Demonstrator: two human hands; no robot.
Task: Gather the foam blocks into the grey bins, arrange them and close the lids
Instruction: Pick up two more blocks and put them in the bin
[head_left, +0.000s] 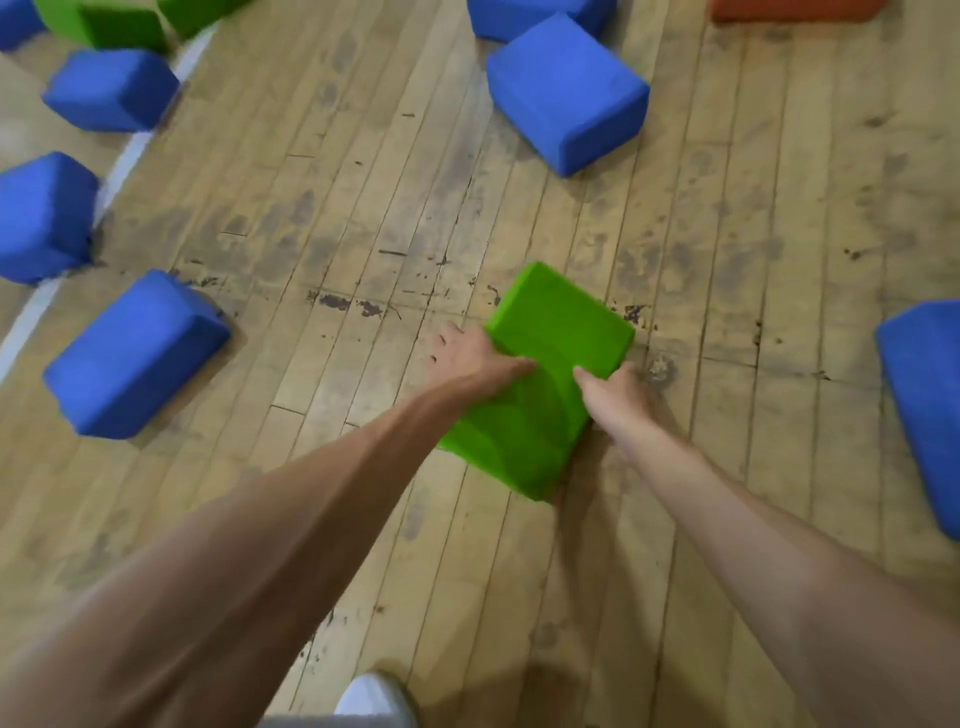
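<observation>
Worn wood floor (363, 208), blue blocks (566, 93) scattered around, an orange block (795, 10) at the far edge. Step in hand is gathering: left hand (470, 358) and right hand (615, 392) clamp the green block (561, 332) from either side, thumbs on top, low at centre. Lifted or not, can't tell. Next, probably: lift and carry it to a bin. No bins in view, so contents unknown.

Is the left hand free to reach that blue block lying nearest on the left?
Probably not yet: the left hand grips the green block with the right hand. Only bare floor lies between it and the blue block, though.
</observation>
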